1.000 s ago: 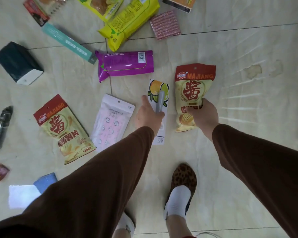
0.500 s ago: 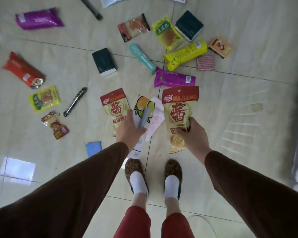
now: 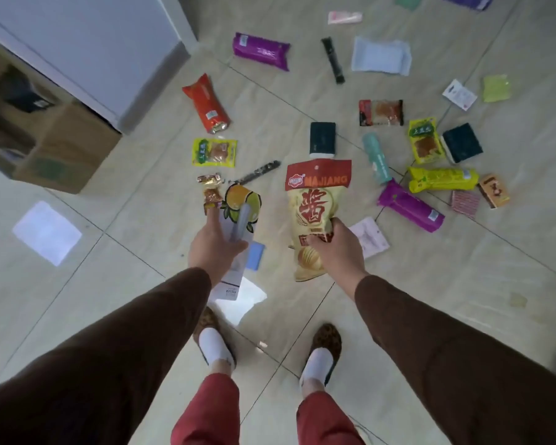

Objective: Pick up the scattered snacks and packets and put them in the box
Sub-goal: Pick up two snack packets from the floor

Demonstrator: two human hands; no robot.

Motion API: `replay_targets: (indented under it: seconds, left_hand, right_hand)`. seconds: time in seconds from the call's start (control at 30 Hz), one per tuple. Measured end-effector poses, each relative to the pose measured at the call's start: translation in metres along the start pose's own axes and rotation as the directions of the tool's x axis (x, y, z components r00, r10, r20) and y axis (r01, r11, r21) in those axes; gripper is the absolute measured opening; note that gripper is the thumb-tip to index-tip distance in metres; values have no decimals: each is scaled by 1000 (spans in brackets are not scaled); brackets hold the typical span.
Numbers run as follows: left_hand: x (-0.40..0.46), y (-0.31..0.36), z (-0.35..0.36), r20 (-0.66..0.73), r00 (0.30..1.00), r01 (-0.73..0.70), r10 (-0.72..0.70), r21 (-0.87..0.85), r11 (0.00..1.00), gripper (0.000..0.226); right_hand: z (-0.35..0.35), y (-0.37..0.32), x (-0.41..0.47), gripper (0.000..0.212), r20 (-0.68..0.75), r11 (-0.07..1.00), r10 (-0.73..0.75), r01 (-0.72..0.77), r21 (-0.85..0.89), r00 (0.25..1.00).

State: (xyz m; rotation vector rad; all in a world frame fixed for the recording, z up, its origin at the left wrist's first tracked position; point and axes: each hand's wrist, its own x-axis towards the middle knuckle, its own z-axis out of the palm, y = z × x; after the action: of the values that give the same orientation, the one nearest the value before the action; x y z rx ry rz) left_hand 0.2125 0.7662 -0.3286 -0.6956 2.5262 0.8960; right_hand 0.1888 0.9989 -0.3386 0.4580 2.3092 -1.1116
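Change: a second ago the person stooped close over the tiled floor [image 3: 463, 268]; now the person stands upright and both packets are lifted clear of it. The brown cardboard box [image 3: 61, 149], not seen before, has come into view at far left beside a white cabinet [image 3: 87, 43].
Writing: the yellow crisp bag with red top [image 3: 315, 203] reads "MAJIANG" over a large red Chinese character; other print is too small to read.
Left hand [image 3: 214, 248]: fingers curled round a white card packet with orange fruit picture [image 3: 239, 203], a grey tube-shaped piece on its front; held above the floor, tilted away.
Right hand [image 3: 337, 252]: fingers and thumb clamped on the lower part of the crisp bag, which stands upright in the air.
Still on the floor: a purple wrapped packet [image 3: 410, 207] right of the bag, a yellow-green long packet [image 3: 443, 179] beyond it, an orange-red pouch [image 3: 206, 104] and another purple packet [image 3: 260, 51] far off, a pink-white flat pouch [image 3: 368, 237] just beside the right hand.
Box: well apart from both hands, flaps open.
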Motion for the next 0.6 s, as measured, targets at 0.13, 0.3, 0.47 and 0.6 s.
replay_targets:
  seconds: [0.13, 0.3, 0.47, 0.6]
  left_hand:
    - [11, -62, -67, -59, 995, 77, -81, -67, 995, 54]
    - [30, -145, -151, -86, 992, 89, -97, -90, 992, 52]
    - [53, -218, -234, -112, 989, 87, -99, -111, 990, 51]
    - [80, -261, -292, -123, 984, 109, -128, -148, 983, 49]
  right_hand:
    - [61, -67, -14, 26, 21, 998, -42, 43, -51, 999]
    - [157, -147, -38, 21, 57, 992, -70, 75, -103, 996]
    - [250, -222, -56, 25, 88, 986, -89, 100, -135, 992]
    - [310, -279, -54, 31, 113, 980, -100, 117, -159, 989]
